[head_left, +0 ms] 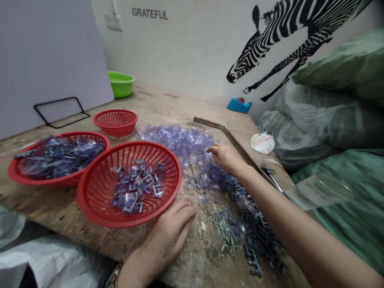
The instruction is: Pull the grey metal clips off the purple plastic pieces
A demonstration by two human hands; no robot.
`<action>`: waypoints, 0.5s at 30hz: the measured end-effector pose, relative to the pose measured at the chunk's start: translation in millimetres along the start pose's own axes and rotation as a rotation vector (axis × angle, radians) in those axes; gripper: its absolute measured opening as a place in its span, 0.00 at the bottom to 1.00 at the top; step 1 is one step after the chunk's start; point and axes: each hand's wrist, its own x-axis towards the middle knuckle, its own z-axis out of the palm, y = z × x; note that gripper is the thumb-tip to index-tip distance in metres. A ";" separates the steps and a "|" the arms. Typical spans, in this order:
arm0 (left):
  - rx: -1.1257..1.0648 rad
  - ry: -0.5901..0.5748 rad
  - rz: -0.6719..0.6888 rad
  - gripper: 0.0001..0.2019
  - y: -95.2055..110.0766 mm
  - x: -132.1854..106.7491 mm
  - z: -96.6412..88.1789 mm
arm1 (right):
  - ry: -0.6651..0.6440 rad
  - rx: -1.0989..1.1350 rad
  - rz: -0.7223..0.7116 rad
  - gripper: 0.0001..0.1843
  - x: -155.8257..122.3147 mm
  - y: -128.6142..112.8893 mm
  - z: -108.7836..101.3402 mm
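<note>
My right hand (226, 158) reaches to the right side of a pile of clear purple suction cups (183, 140). Its fingers are curled together at the cups; whatever is between the fingertips is hidden. My left hand (168, 228) rests on the table against the near right rim of a red plastic basket (93, 200), fingers loosely extended and holding nothing visible. Inside that basket lie suction cups fitted with dark grey plastic clips (135, 186). Under and beside my right forearm is a heap of dark grey plastic clips (258, 236).
A fuller red basket (15, 172) stands left, a smaller one (115, 120) behind. A bent metal bar (231, 138) lies beyond my right arm, near a clear cup (318, 192). A green basin (122, 86) and blue tape dispenser (239, 105) are farther back; stuffed sacks (339, 100) line the right.
</note>
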 end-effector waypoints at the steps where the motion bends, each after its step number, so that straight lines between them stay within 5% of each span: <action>1: -0.003 -0.002 -0.005 0.11 0.0 -0.1 -0.1 | 0.009 -0.007 -0.019 0.21 3.9 -2.0 3.1; 7: -0.021 0.006 -0.021 0.11 1.1 1.2 -1.2 | -0.119 -0.082 0.063 0.25 15.7 -9.6 13.3; 15: -0.024 -0.010 -0.022 0.10 1.0 1.6 0.0 | -0.297 -0.115 0.041 0.24 -5.6 -5.9 -15.5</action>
